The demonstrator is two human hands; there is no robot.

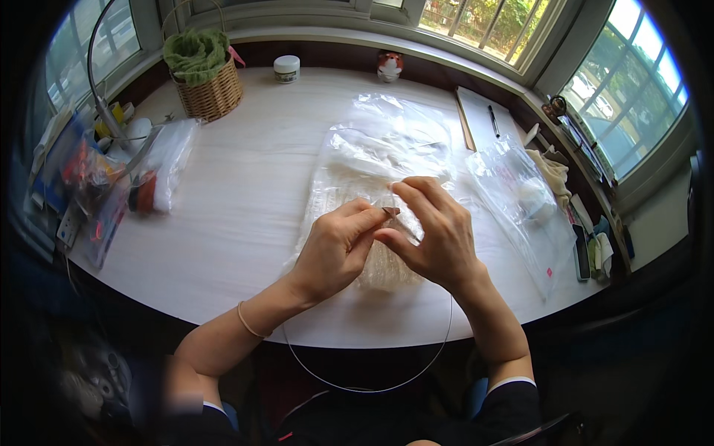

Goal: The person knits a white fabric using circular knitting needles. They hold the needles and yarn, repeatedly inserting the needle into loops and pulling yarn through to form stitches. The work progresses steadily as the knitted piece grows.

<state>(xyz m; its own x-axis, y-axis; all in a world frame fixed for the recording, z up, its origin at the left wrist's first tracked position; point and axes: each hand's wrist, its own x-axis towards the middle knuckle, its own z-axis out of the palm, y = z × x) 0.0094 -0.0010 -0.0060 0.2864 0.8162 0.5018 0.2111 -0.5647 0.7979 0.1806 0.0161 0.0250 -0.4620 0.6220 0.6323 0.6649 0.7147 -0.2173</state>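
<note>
My left hand [341, 241] is closed, thumb and forefinger pinching a small dark brown pointed piece [392, 211]. Close on its right, my right hand [438, 231] has thumb and forefinger apart; its lower fingers are hidden. A thin dark rod [410, 228] runs from the pinched piece toward my right palm; whether that palm grips it is unclear. Below both hands lies a cream knitted fabric [385, 273], partly hidden by them. From beneath my wrists a thin pale cable [357, 389] loops down past the table's front edge.
Clear plastic bags [390, 134] lie beyond the knitting, another plastic bag [519, 206] to the right. A wicker basket [209, 92], white-lidded jar [286, 69] and fox-like figurine [390, 67] stand at the back. Bagged items [167, 167] crowd the left; a pen [493, 121] and phone [582, 253] lie right.
</note>
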